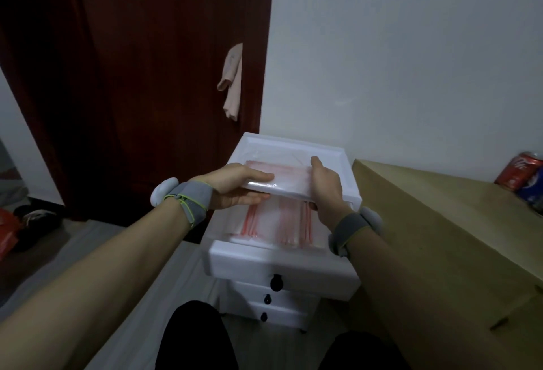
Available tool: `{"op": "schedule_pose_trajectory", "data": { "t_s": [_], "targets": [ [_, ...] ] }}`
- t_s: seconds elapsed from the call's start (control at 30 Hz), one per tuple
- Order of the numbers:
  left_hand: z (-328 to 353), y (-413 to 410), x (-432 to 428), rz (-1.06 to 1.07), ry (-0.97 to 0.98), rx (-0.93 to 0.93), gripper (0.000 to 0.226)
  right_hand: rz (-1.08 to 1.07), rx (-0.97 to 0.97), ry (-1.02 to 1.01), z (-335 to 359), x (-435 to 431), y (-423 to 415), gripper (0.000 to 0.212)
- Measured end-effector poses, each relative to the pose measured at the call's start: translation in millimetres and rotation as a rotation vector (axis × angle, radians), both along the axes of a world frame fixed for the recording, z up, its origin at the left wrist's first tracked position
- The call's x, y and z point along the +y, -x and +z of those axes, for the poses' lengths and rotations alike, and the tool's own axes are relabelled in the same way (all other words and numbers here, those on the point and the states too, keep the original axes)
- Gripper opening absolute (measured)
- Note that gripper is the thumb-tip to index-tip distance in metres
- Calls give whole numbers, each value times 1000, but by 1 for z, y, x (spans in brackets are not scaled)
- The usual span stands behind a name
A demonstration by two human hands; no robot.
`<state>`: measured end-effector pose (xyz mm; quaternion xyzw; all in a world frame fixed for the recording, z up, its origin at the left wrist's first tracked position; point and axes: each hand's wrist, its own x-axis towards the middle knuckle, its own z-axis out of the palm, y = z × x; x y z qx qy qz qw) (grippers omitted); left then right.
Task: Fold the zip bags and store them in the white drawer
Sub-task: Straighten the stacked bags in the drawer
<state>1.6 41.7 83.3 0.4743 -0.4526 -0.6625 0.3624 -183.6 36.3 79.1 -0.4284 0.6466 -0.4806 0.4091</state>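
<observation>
A small white drawer cabinet (335, 153) stands by the wall. Its top drawer (282, 261) is pulled out, and several folded clear zip bags with red strips (276, 222) lie inside. On the cabinet's front edge I hold a folded stack of zip bags (286, 177) with both hands. My left hand (238, 186) grips the stack's left end, thumb on top and fingers under it. My right hand (326, 186) grips the right end, thumb raised along its top edge.
A large cardboard box (440, 237) stands right of the cabinet, with two drink cans (523, 177) on its far corner. A dark red door (141, 75) with a hanging cloth (232, 81) is behind. Shoes (32, 219) lie on the floor at left. Two lower drawers (279, 308) are shut.
</observation>
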Motion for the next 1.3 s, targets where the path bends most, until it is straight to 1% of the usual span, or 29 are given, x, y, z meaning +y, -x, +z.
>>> {"op": "schedule_pose_trajectory", "data": {
  "t_s": [0.1,0.2,0.27,0.33,0.4,0.43,0.5,0.53,0.57,0.63,0.67,0.7,0.77,0.87,0.97,1.03,1.1,1.17,1.2,1.23,1.3],
  "targets": [
    [-2,6,-1,46,4,-15,25,-4,7,2,1,1,2,44],
    [-4,13,-2,67,14,-40,35,-7,54,22,-1,1,7,53],
    [-6,15,0,28,-29,-55,40,-9,148,53,-4,1,11,65],
    [-7,16,1,0,-75,-31,43,-8,218,81,-6,1,15,71],
    [-9,16,0,0,-68,-23,43,45,282,101,-10,1,19,74],
    [-9,16,-1,8,-49,-36,42,88,346,99,-11,1,21,74],
    [-11,11,-4,27,-17,-95,39,174,488,67,-16,-1,24,74],
    [-12,7,-5,27,-10,-125,38,211,508,68,-17,-2,26,71],
    [-13,3,-6,26,-9,-151,37,259,466,76,-19,-3,27,65],
    [-15,-5,-8,0,-4,-182,37,404,283,64,-23,-5,27,42],
    [-17,-9,-9,-17,3,-194,37,488,194,26,-25,-5,27,32],
    [-19,-12,-11,-34,13,-208,39,562,135,-22,-27,-5,27,30],
    [-25,-19,-14,-50,34,-251,44,643,97,-92,-32,-4,27,32],
    [-32,-26,-14,-40,57,-373,47,680,148,-95,-40,-2,22,27],
    [-36,-30,-10,-59,37,-496,38,707,199,-77,-48,-2,17,24],
    [-37,-35,-9,-91,75,-683,39,732,274,-83,-52,-2,19,24],
    [-39,-42,-13,-23,241,-915,39,731,422,-102,-58,-4,24,30],
    [-42,-50,-18,110,476,-1115,35,734,547,-137,-69,-9,24,38],
    [-46,-50,-21,123,583,-1214,36,748,593,-159,-74,-10,23,39],
    [-49,-49,-24,101,657,-1294,39,781,622,-182,-79,-11,19,39],
    [-57,-42,-27,2,694,-1403,46,853,677,-214,-87,-10,8,39]
  ]
}}
